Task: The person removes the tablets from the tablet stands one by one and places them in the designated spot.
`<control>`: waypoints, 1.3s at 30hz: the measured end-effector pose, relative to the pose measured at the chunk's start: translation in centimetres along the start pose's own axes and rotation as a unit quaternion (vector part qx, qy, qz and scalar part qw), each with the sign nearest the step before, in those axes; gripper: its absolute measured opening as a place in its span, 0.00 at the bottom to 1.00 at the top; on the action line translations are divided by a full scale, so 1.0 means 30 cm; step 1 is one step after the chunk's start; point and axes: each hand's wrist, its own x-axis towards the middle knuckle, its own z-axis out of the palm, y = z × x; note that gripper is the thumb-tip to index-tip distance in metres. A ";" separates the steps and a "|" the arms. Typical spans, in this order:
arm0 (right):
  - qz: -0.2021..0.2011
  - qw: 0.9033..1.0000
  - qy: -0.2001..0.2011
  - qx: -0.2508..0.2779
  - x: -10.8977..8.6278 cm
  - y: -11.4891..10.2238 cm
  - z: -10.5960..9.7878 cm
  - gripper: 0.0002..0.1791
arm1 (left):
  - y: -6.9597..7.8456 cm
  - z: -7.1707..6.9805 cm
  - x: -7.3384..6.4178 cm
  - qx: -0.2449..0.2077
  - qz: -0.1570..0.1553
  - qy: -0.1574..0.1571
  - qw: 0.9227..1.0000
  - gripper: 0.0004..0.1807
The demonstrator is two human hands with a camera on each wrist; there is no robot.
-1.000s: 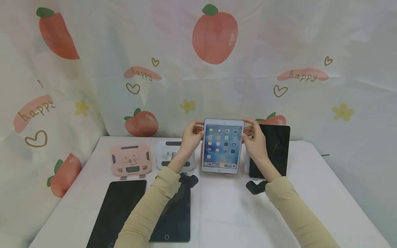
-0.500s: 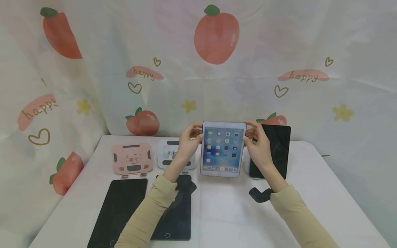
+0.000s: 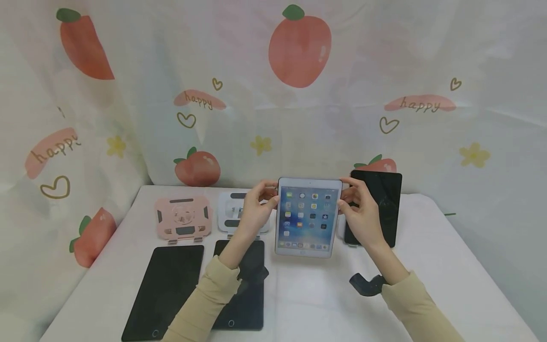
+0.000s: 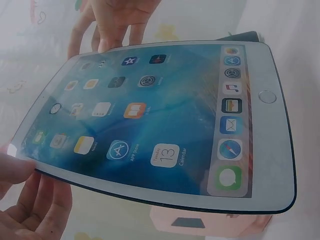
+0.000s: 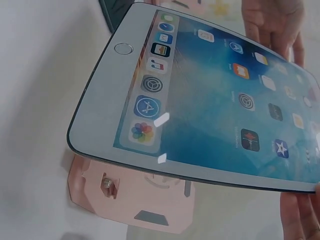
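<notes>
Over the table [image 3: 307, 294], towards twelve o'clock, we hold up the white iPad [image 3: 307, 218], left hand [image 3: 258, 204] pinching its edge at ten o'clock, right hand [image 3: 361, 209] at two. This looks like a two-handed carry; the next move calls for even grips.

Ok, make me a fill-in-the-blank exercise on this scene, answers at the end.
1. The left hand and right hand hold a tablet whose screen border is ____.
2. In the left wrist view, its Calendar icon shows the number ____.
3. In the right wrist view, the stand partly hidden behind that tablet is coloured ____.
Missing words: white; 13; pink.
</notes>
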 end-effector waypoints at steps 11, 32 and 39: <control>0.002 1.000 -0.023 0.000 -0.069 -0.005 -0.017 0.28 | -0.012 -0.006 -0.085 -0.007 -0.022 -0.020 1.000 0.16; 0.059 0.995 -0.065 0.039 -0.163 0.024 -0.042 0.26 | -0.052 -0.006 -0.168 -0.019 -0.104 -0.060 0.993 0.18; 0.089 0.990 -0.093 0.055 -0.184 0.050 -0.044 0.26 | -0.073 -0.009 -0.187 -0.034 -0.131 -0.074 0.988 0.18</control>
